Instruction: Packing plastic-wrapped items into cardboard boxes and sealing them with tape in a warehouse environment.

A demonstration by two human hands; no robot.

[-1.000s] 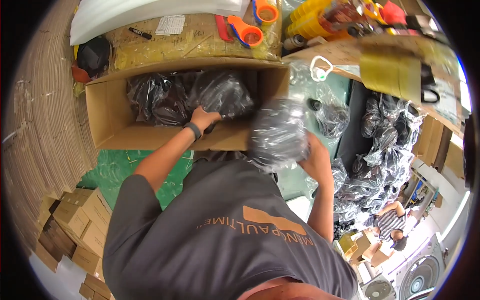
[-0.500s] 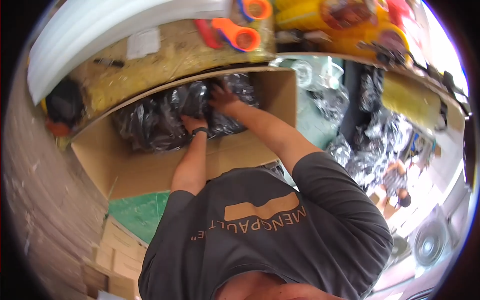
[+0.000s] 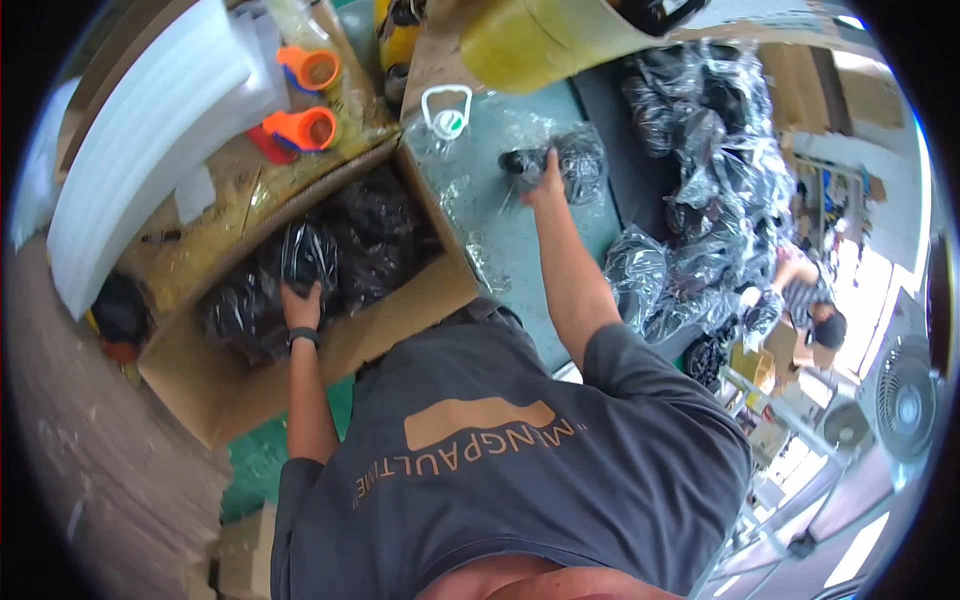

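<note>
Left hand [image 3: 301, 306] inside carton [image 3: 395, 308] edge, on dark bundle [image 3: 309, 258] | right hand [image 3: 543, 186] at bag [image 3: 584, 168], tabletop [image 3: 518, 272] between bag and carton | both grips: can't tell

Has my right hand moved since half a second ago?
Yes: out of the box, rightward, to a bag on the table. Your right hand.

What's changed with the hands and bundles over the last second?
The right hand has left the carton, moving right to a wrapped bundle on the table; whether it grips it is unclear. The bundle it carried a second ago is no longer in it. The head view has turned. Unchanged: the left hand is in the carton at the dark bundles.
</note>
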